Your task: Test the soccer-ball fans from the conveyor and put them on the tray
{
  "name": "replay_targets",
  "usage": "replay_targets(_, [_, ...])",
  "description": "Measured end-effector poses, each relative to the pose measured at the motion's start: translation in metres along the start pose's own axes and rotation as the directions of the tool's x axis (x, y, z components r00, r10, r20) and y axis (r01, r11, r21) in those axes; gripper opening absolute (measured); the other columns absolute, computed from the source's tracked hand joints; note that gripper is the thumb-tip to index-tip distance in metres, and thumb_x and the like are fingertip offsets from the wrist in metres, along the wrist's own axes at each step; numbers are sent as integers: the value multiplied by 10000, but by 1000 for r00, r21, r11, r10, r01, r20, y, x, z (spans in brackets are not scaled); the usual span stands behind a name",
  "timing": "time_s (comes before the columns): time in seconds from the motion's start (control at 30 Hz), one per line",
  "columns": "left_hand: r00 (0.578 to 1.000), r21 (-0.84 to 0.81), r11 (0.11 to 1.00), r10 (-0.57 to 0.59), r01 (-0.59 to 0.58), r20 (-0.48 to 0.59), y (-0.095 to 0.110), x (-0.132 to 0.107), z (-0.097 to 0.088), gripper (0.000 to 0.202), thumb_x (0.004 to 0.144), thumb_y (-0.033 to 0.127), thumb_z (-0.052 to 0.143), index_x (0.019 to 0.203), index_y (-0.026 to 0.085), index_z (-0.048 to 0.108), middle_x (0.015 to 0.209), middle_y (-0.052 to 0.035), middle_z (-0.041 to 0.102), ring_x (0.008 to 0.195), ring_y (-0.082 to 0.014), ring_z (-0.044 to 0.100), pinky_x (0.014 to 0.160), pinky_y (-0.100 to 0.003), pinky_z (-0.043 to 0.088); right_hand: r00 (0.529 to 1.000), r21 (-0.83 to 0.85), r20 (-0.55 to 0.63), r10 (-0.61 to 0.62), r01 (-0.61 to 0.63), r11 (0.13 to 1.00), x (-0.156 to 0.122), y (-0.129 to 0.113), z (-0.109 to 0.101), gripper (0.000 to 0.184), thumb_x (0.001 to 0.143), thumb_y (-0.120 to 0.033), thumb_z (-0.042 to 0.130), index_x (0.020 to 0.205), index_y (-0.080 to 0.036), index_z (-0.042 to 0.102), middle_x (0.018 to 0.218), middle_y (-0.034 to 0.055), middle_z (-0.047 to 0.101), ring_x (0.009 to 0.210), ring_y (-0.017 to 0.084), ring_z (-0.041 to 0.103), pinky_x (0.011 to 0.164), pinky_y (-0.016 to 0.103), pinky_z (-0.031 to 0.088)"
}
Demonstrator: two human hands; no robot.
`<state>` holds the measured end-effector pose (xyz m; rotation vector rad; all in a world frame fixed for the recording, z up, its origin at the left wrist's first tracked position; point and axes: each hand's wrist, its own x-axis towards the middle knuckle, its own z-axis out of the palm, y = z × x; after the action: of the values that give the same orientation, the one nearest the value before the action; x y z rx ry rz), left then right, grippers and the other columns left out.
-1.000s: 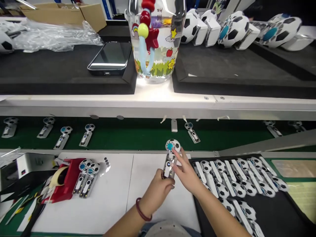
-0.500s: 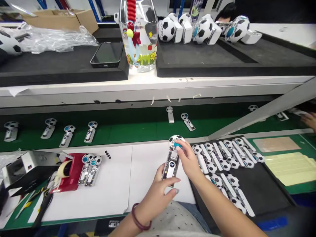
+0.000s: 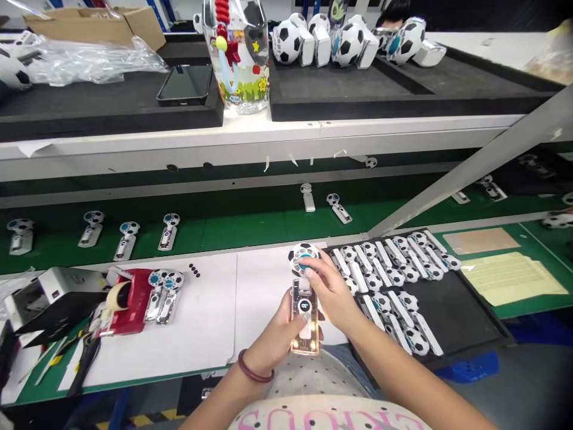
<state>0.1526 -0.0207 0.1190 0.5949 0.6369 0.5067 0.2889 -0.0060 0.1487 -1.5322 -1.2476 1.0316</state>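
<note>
A handheld fan (image 3: 305,306) with a football-patterned head and a clear handle is held upright in front of me, its round display lit and lights glowing at the handle's bottom. My left hand (image 3: 281,327) is wrapped around the handle, thumb lying on its front below the display. With fingers bent over the blue centre of the head, my right hand (image 3: 333,292) grips the fan's upper part. Two similar fans (image 3: 165,295) lie side by side on white paper (image 3: 201,334) to the left. Many more fill rows in a black tray (image 3: 456,322) at right.
A green conveyor belt (image 3: 246,233) with scattered fans runs behind the table. At left are a red tape dispenser (image 3: 134,313), tools and small black discs (image 3: 194,270). The shelf above holds a phone (image 3: 185,85) and a clear bottle (image 3: 244,71). A slanted metal post (image 3: 430,194) stands right.
The fan has come down slightly and turned more upright. Its handle lights are now on, and my left thumb has moved onto the handle's front. Belt fans at left have shifted slightly right.
</note>
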Motion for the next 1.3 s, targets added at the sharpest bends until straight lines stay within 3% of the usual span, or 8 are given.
replay_targets(0.23, [1000,8,1000,-8,8,2,1,-11,8,505,774,379,568,1168,234,287,748,-26,578,607,-171,602,553,-305,490,1000,37,29,-2,1,999,-8,-6,0,248,851,-332,432,1023,-275,602,1307,59,354,1181,207,414,976,365,375])
replay_targets(0.4, [999,-17,1000,16,-15,45,-3,-15,4,493,751,409,590,1117,225,317,752,-36,588,618,-187,609,538,-311,489,999,14,26,-28,28,1000,-10,-8,1,267,863,-281,399,1039,-286,600,1280,51,386,1179,193,416,1006,386,337])
replay_targets(0.6, [997,156,986,46,-55,61,-3,-17,3,510,807,420,519,1187,208,254,740,-46,613,610,-182,621,556,-314,486,1000,58,21,-23,22,998,-17,-1,1,264,866,-278,401,1042,-294,597,1331,43,342,1207,204,388,997,386,348])
replay_targets(0.83, [997,202,979,24,-38,72,3,-18,10,512,820,408,506,1215,210,248,757,-50,609,635,-179,624,585,-321,490,996,26,1,-92,92,995,-21,-2,-4,256,872,-265,400,1051,-289,581,1310,49,362,1221,186,376,997,364,341])
replay_targets(0.97, [992,173,983,43,-63,118,2,-19,6,502,823,384,510,1225,227,254,824,-54,579,672,-175,620,585,-315,495,994,26,-7,-107,107,994,-21,-4,-4,251,876,-262,402,1051,-304,577,1309,25,365,1219,165,379,999,325,343])
replay_targets(1.07, [985,95,993,54,-70,161,0,-19,3,601,774,376,586,1247,259,234,905,-57,549,767,-197,613,620,-347,516,996,32,3,-88,88,996,-21,-4,-3,253,880,-272,398,1054,-322,574,1317,4,363,1213,155,384,1015,316,328])
replay_targets(1.2, [987,66,997,29,-40,155,0,-19,2,636,754,279,625,1252,274,230,910,-45,541,765,-179,604,627,-333,518,994,-6,18,-109,109,994,-21,-6,-3,267,883,-275,385,1073,-321,567,1342,1,340,1242,171,350,1023,324,317])
replay_targets(1.3, [987,34,999,35,-40,155,2,-20,3,628,742,301,635,1238,274,251,920,-48,536,752,-186,608,611,-334,518,999,23,30,-14,14,1000,-21,-6,-4,375,873,-327,412,1247,-329,407,1366,35,319,1193,203,408,984,367,359])
